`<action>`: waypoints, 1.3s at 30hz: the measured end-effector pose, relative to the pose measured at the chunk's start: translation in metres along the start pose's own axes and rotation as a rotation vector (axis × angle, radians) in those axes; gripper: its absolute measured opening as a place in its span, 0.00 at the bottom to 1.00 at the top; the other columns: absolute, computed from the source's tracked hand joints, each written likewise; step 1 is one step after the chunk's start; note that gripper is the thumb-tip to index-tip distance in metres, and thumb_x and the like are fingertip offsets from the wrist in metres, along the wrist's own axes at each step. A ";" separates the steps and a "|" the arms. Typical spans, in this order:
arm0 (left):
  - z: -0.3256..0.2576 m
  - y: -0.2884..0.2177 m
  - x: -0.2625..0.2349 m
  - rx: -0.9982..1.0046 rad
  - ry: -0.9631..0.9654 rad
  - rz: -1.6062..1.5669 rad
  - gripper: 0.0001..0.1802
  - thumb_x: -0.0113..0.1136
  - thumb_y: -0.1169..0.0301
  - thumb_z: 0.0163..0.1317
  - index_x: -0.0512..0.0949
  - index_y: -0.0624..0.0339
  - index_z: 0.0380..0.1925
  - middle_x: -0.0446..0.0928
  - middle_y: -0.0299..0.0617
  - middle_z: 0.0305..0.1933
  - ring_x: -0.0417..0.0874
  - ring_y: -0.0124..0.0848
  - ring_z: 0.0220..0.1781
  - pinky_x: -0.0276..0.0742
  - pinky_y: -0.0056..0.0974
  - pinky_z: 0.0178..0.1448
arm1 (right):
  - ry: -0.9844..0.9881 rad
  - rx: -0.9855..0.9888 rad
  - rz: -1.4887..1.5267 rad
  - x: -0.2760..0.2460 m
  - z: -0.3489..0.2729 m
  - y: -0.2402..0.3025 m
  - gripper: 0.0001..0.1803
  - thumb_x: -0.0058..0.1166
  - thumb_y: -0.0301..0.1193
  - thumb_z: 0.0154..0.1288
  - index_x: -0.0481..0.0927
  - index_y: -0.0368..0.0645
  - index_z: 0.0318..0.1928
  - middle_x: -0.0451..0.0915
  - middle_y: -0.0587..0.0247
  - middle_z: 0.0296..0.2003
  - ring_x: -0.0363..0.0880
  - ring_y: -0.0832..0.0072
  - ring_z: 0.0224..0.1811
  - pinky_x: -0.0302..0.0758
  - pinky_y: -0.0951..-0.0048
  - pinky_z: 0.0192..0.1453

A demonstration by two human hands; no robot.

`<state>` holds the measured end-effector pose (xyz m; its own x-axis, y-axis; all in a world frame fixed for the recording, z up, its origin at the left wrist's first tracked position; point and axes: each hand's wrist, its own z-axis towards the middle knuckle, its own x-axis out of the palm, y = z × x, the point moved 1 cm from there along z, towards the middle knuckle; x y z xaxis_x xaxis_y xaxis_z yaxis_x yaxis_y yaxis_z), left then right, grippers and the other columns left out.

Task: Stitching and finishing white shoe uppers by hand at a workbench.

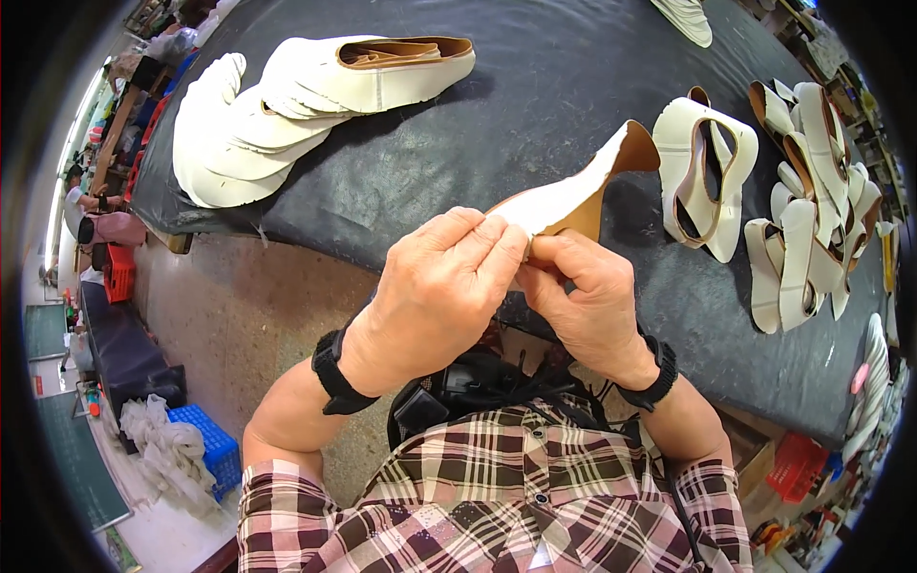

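Note:
A white shoe upper (565, 199) with brown lining is held up in front of me, just over the near edge of the black-covered table (559, 81). My left hand (437, 285) is closed on its near end, back of the hand up. Thumb and bent fingers of my right hand (587, 298) pinch the same end, close beside the left fingertips. What lies exactly between the fingertips is hidden. The upper's far end flares out to the right, showing brown inside. To its right, a similar white upper (676, 167) with an open top lies on the table.
Overlapping white uppers (229, 158) fan out at the table's far left. Several more, in a pile (798, 248), lie on the right. Part of another stack (690, 17) shows at the far edge. A blue crate (212, 449) stands on the floor at lower left, a red crate (798, 466) at lower right. Another person (110, 224) is at far left.

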<state>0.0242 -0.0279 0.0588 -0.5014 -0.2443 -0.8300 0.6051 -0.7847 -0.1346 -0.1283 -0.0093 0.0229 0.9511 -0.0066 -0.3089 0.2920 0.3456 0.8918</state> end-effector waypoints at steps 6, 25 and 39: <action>0.003 0.017 0.010 0.088 -0.076 -0.044 0.14 0.59 0.80 0.43 0.76 0.69 0.34 0.78 0.48 0.31 0.79 0.40 0.31 0.78 0.36 0.35 | 0.013 0.078 0.077 0.004 0.006 -0.006 0.07 0.55 0.18 0.51 0.79 0.37 0.34 0.75 0.62 0.22 0.73 0.76 0.21 0.69 0.77 0.25; 0.005 0.005 0.057 -0.421 -0.054 -1.286 0.19 0.62 0.69 0.58 0.72 0.64 0.48 0.72 0.43 0.54 0.71 0.30 0.57 0.66 0.35 0.59 | -0.038 0.716 1.584 -0.063 0.005 -0.015 0.12 0.43 0.25 0.64 0.70 0.36 0.48 0.73 0.70 0.30 0.65 0.92 0.21 0.60 0.91 0.18; 0.038 -0.050 0.044 -0.768 -0.058 -1.553 0.18 0.49 0.72 0.65 0.68 0.63 0.55 0.75 0.38 0.48 0.76 0.23 0.47 0.71 0.29 0.52 | -0.133 -0.260 -0.211 -0.112 -0.027 0.009 0.09 0.62 0.19 0.49 0.79 0.36 0.33 0.77 0.60 0.26 0.76 0.73 0.24 0.73 0.77 0.26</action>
<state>-0.0520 -0.0208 0.0492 -0.8635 0.3824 0.3290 -0.3001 0.1347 -0.9443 -0.2348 0.0198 0.0568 0.8824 -0.2191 -0.4164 0.4641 0.5511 0.6935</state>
